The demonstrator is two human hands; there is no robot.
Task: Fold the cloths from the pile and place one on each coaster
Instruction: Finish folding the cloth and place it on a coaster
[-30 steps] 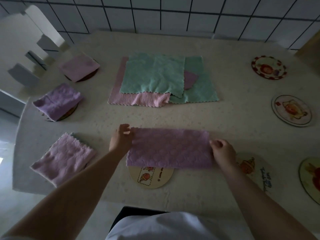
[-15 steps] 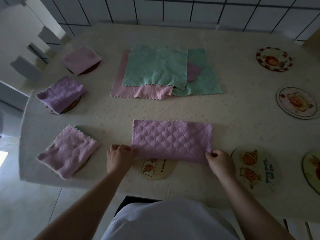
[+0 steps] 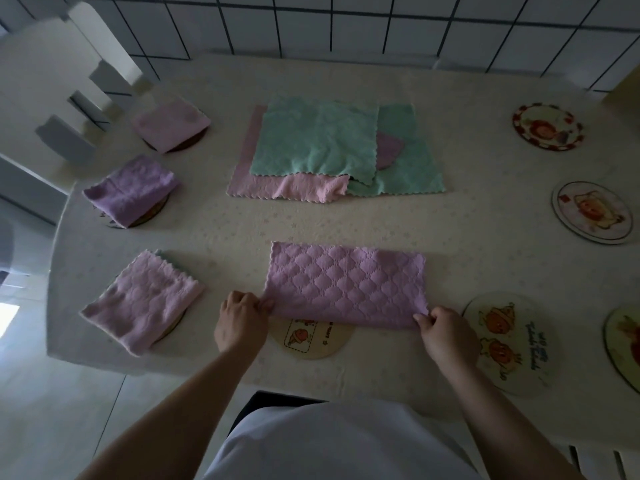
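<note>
Purple cloth [image 3: 346,284] folded in half; left hand [image 3: 240,318] & right hand [image 3: 441,332] fingers pinch its 2 near corners.

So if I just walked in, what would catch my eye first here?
Probably the purple quilted cloth near the table's front edge, folded into a long strip, with the left hand and right hand each pinching a near corner. Behind it lies a loose pile of green and pink cloths, and three folded cloths already sit on coasters along the left side.
</note>
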